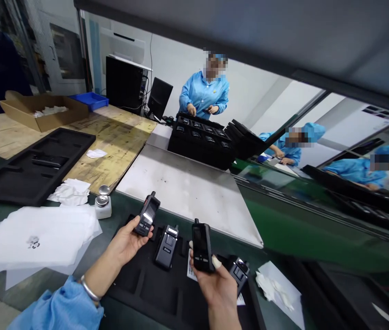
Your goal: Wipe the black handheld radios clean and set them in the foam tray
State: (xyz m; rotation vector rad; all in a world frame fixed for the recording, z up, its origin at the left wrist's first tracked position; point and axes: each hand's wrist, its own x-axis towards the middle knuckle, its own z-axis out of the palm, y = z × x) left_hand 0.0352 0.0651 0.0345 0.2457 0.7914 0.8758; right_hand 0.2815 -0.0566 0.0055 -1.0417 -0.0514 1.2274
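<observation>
green bench below; left hand (128, 240) grip pinches a radio (148, 214), right hand (216, 279) grip another radio (201, 246).

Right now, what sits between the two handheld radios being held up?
Head view: a third radio lies in the black foam tray, between the left hand's radio and the right hand's radio.

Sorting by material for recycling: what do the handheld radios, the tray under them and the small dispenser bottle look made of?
Radios in left hand and right hand: likely black plastic, glossy screens. Tray: matte black, probably moulded foam or plastic. Dispenser bottle: whitish translucent body, shiny metal-looking cap.
</observation>
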